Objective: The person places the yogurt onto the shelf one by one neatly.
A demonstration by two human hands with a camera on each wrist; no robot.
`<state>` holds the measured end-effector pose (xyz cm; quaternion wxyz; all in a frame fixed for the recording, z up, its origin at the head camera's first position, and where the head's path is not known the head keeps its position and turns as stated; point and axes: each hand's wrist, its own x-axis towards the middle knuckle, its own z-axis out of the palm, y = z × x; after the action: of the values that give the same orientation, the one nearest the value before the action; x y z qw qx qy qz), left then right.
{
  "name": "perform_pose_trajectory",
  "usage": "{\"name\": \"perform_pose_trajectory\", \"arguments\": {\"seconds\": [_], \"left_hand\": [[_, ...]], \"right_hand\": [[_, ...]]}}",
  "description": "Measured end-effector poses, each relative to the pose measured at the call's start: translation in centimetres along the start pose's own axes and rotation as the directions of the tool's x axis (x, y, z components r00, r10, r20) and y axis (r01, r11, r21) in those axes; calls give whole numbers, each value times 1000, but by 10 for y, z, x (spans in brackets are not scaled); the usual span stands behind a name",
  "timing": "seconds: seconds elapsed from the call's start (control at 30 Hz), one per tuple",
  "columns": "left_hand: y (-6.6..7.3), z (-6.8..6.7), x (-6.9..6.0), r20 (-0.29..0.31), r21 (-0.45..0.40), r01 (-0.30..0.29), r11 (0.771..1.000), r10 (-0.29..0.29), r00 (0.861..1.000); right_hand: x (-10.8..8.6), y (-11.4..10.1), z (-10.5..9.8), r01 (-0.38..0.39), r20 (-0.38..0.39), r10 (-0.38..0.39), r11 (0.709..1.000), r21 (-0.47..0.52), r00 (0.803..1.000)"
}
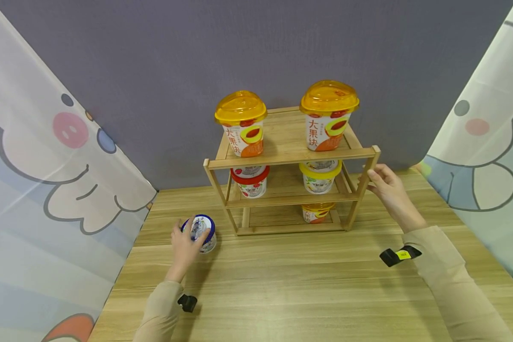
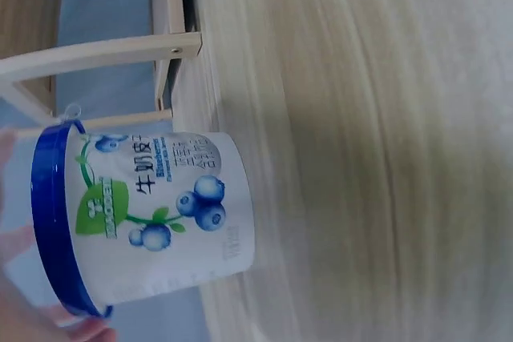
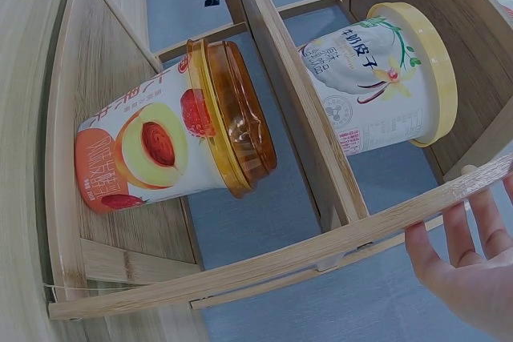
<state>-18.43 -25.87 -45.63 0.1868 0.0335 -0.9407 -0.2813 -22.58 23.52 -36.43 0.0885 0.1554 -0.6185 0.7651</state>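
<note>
A white yogurt cup with a blue lid and printed blueberries [image 2: 160, 206] stands on the table, left of a wooden rack [image 1: 282, 203]. From above, my left hand [image 1: 186, 244] grips its lid, with thumb and fingers spread round the rim. In the left wrist view only a few fingers [image 2: 84, 328] show at the lid's edge. My right hand [image 1: 386, 187] holds the rack's right front post [image 3: 385, 222], fingertips against the wood. Two large cups with orange domed lids, the left cup [image 1: 242, 126] and the right cup [image 1: 327, 118], stand on the top shelf.
On the middle shelf are a red-lidded cup [image 1: 251, 183] and a yellow-lidded cup [image 1: 319, 178]. A peach-printed cup [image 3: 152, 134] sits on the bottom shelf at the right. Behind the rack rises a grey-blue backdrop [image 1: 175, 95], with cartoon curtains [image 1: 60, 190] at both sides.
</note>
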Motion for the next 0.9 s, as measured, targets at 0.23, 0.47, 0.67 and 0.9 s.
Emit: {"name": "perform_pose_trajectory", "arguments": {"seconds": [0.23, 0.47, 0.67, 0.9], "left_hand": [[-12, -10, 1, 22, -375, 114, 920, -114, 993], [-25, -14, -4, 150, -457, 171, 873, -114, 982], [-31, -13, -9, 224, -463, 169, 870, -70, 972], [-36, -7, -10, 261, -454, 179, 873, -62, 963]], "right_hand": [[0, 0, 0, 14, -2, -14, 1000, 12, 1000], [0, 0, 0, 16, 0, -16, 1000, 8, 1000], [0, 0, 0, 15, 1, -15, 1000, 16, 1000], [0, 0, 1, 2, -1, -2, 1000, 4, 1000]]}}
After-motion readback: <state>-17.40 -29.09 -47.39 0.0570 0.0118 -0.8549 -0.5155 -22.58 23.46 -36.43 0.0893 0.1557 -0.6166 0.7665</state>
